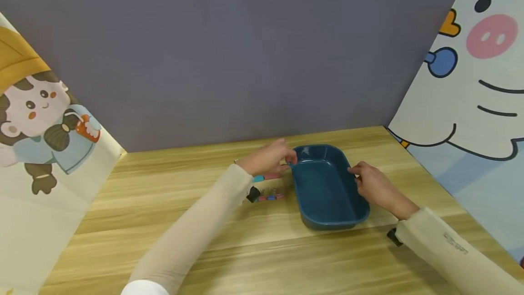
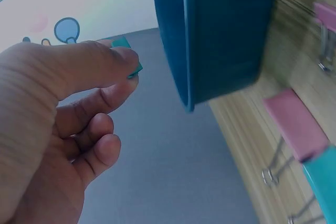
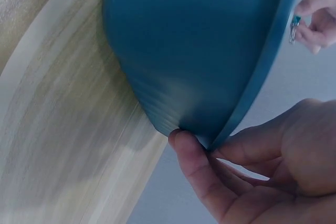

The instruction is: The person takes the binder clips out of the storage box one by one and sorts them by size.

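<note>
My left hand (image 1: 270,156) is at the far left rim of a dark blue rectangular dish (image 1: 325,192). Its thumb and index finger pinch a small teal binder clip (image 2: 121,43); the other fingers are curled. In the right wrist view, this clip (image 3: 296,20) shows its metal handles beside the rim. On the opposite side, my right hand (image 1: 373,185) pinches the dish's right rim between thumb and fingers. The dish (image 3: 194,45) has nothing visible inside. Left of it, a pink binder clip (image 2: 295,121) and another teal clip (image 2: 323,179) lie on the table, close together.
More clips (image 1: 270,198) in pink and blue lie in a row nearer me, left of the dish, partly hidden by a black wrist camera (image 1: 254,194). The wooden table (image 1: 163,222) ends at a grey back panel (image 1: 245,58). Cartoon-printed panels (image 1: 483,104) stand at both sides.
</note>
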Available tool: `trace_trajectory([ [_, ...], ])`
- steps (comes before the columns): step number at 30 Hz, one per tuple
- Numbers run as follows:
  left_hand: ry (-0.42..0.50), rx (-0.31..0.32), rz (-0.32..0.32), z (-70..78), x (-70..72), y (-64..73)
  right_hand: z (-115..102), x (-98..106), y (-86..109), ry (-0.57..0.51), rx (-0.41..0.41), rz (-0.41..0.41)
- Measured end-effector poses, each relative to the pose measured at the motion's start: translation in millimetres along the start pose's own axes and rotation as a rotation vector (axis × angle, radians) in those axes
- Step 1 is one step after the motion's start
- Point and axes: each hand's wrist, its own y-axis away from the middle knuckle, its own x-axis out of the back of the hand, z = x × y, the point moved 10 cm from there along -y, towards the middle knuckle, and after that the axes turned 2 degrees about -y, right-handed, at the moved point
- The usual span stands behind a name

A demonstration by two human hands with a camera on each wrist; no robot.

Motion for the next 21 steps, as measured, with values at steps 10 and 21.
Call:
trace_trajectory([
  [10,-0.101,-0.035,-0.006,0.0,1.5,48.2,1,-1,1.1,0.001,0.009,0.011],
  [21,-0.163,0.076,0.019,-19.2,-9.5,122.7,-1,0,0.9,-0.008,0.026,0.015],
])
